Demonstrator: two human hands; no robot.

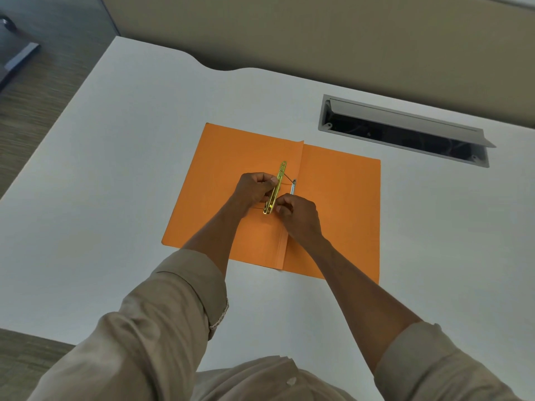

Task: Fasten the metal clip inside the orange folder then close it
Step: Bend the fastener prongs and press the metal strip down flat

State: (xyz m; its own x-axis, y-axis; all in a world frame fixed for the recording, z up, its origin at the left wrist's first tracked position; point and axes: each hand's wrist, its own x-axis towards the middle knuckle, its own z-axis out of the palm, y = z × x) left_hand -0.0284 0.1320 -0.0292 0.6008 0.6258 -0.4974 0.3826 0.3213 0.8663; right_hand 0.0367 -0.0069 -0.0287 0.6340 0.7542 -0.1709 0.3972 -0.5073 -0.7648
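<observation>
Orange folder (pixel 333 209) lies open at table (pixel 115 169) centre; left hand (pixel 254 189) and right hand (pixel 298 212) pinch its brass clip (pixel 276 188) at nine and five o'clock. Thin, springy metal, probably best gripped at its ends.

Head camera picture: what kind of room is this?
Probably an office. A wide white desk has a grey metal cable hatch set into it, and an orange paper folder lies open on it.

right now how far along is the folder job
Done: the orange folder lies open flat on the table. In hand: left hand and right hand both grip the gold metal clip by the spine. Left: finishing the fastening, closing the cover.
</observation>
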